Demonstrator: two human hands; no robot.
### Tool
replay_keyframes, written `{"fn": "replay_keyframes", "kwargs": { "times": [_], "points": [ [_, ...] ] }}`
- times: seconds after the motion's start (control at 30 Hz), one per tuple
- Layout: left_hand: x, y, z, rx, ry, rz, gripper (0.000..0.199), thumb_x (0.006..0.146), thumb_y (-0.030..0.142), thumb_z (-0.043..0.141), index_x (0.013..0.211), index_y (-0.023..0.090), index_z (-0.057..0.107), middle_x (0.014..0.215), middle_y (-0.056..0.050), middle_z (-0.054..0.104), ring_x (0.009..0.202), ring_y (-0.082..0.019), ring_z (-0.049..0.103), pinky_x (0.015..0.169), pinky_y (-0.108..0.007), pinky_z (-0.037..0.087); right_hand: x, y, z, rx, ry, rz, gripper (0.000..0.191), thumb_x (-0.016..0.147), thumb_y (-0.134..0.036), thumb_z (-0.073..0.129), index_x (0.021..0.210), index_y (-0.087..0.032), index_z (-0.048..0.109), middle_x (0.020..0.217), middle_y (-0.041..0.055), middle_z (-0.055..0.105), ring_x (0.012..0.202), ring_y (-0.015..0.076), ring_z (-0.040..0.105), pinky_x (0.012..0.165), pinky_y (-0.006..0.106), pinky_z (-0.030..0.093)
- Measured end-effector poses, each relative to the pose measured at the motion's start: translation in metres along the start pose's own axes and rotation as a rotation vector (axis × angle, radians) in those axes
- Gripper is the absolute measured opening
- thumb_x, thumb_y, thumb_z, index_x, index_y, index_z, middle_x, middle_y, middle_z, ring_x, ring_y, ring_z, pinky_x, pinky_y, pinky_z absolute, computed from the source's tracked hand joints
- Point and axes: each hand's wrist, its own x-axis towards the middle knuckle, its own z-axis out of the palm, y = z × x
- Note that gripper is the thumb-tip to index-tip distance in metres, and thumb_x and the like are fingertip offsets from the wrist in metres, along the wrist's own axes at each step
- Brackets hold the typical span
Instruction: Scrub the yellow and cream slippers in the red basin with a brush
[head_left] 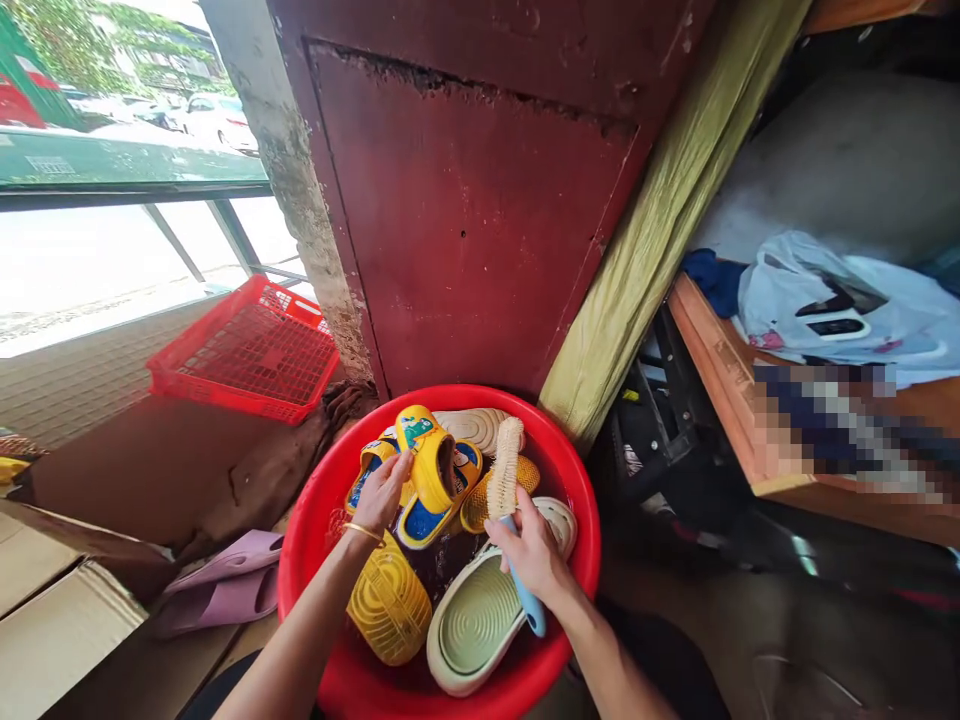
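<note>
My left hand (381,492) is closed on a small yellow slipper (429,465) with a blue insole and a cartoon print on its strap, held over a red basin (586,500). In my right hand (534,550) is a scrub brush (505,468), gripped by its blue handle with the pale bristles upward. Below the hands, water and several more shoes fill the basin: a yellow sole (390,600) at the lower left, a pale green clog (480,625) beneath my right hand, and a beige sole (472,428) at the back.
A red plastic crate (251,350) rests on a cardboard box (150,470) at the left. Pink slippers (232,585) lie left of the basin. Behind stands a dark red door (472,220). A wooden table (724,400) with a plastic bag (840,300) is at the right.
</note>
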Motion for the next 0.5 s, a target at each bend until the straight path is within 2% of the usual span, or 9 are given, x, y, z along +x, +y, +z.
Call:
{"fn": "replay_keyframes", "kwargs": {
  "times": [0.07, 0.13, 0.2, 0.3, 0.37, 0.4, 0.43, 0.5],
  "points": [
    [0.001, -0.006, 0.003, -0.004, -0.049, -0.043, 0.058, 0.076, 0.06, 0.075, 0.108, 0.012, 0.072, 0.069, -0.002, 0.069, 0.059, -0.016, 0.063, 0.055, -0.026, 0.052, 0.001, -0.001, 0.001, -0.008, -0.001, 0.006, 0.049, 0.085, -0.047, 0.059, 0.125, -0.021, 0.049, 0.071, -0.0055, 0.062, 0.041, 0.0098, 0.051, 0.039, 0.021, 0.039],
    [-0.002, -0.011, 0.006, -0.054, -0.102, -0.082, 0.06, 0.077, 0.053, 0.077, 0.121, 0.014, 0.066, 0.078, -0.003, 0.072, 0.058, -0.014, 0.064, 0.059, -0.027, 0.055, 0.001, 0.0, 0.003, -0.021, -0.003, 0.014, 0.05, 0.085, -0.046, 0.058, 0.127, -0.021, 0.049, 0.076, -0.0039, 0.064, 0.042, 0.0097, 0.051, 0.038, 0.021, 0.039],
    [-0.007, -0.014, 0.01, -0.139, -0.164, -0.097, 0.072, 0.074, 0.044, 0.082, 0.135, 0.019, 0.056, 0.103, -0.008, 0.075, 0.071, -0.016, 0.071, 0.07, -0.031, 0.059, 0.001, 0.001, 0.005, -0.043, -0.012, 0.008, 0.053, 0.086, -0.045, 0.058, 0.132, -0.021, 0.047, 0.077, -0.0037, 0.064, 0.043, 0.0103, 0.052, 0.039, 0.021, 0.041],
    [-0.021, -0.014, 0.012, -0.137, -0.352, -0.036, 0.078, 0.069, 0.038, 0.083, 0.14, 0.023, 0.052, 0.142, -0.014, 0.062, 0.109, -0.026, 0.071, 0.089, -0.037, 0.058, -0.001, 0.002, 0.006, -0.105, -0.002, -0.026, 0.054, 0.087, -0.042, 0.058, 0.136, -0.021, 0.047, 0.077, -0.0028, 0.065, 0.045, 0.0119, 0.055, 0.042, 0.023, 0.044],
    [-0.033, -0.015, 0.007, 0.061, -0.514, 0.042, 0.069, 0.075, 0.041, 0.077, 0.138, 0.023, 0.055, 0.146, -0.014, 0.06, 0.123, -0.029, 0.065, 0.097, -0.038, 0.054, -0.004, 0.002, 0.004, -0.169, 0.024, -0.066, 0.054, 0.088, -0.04, 0.058, 0.138, -0.021, 0.049, 0.081, -0.0002, 0.068, 0.049, 0.0132, 0.058, 0.047, 0.024, 0.048],
    [-0.039, -0.016, 0.001, 0.234, -0.573, 0.075, 0.064, 0.079, 0.043, 0.072, 0.137, 0.022, 0.058, 0.139, -0.014, 0.066, 0.123, -0.029, 0.065, 0.099, -0.039, 0.053, -0.005, 0.002, 0.002, -0.207, 0.045, -0.092, 0.055, 0.089, -0.039, 0.058, 0.14, -0.02, 0.049, 0.083, 0.0014, 0.07, 0.052, 0.0143, 0.06, 0.05, 0.025, 0.049],
    [-0.046, -0.018, -0.007, 0.432, -0.582, 0.11, 0.059, 0.083, 0.045, 0.065, 0.137, 0.022, 0.058, 0.13, -0.014, 0.071, 0.119, -0.029, 0.068, 0.099, -0.04, 0.053, -0.007, 0.002, -0.002, -0.248, 0.072, -0.119, 0.057, 0.089, -0.037, 0.058, 0.143, -0.02, 0.048, 0.086, 0.0031, 0.072, 0.056, 0.0157, 0.063, 0.053, 0.026, 0.051],
    [-0.057, -0.021, -0.028, 0.983, -0.449, 0.132, 0.048, 0.087, 0.046, 0.057, 0.128, 0.024, 0.066, 0.109, -0.011, 0.079, 0.108, -0.03, 0.072, 0.099, -0.043, 0.051, -0.012, 0.002, -0.01, -0.347, 0.142, -0.173, 0.062, 0.09, -0.035, 0.058, 0.148, -0.019, 0.045, 0.092, 0.0062, 0.074, 0.067, 0.0196, 0.068, 0.06, 0.029, 0.054]
  ]
}}
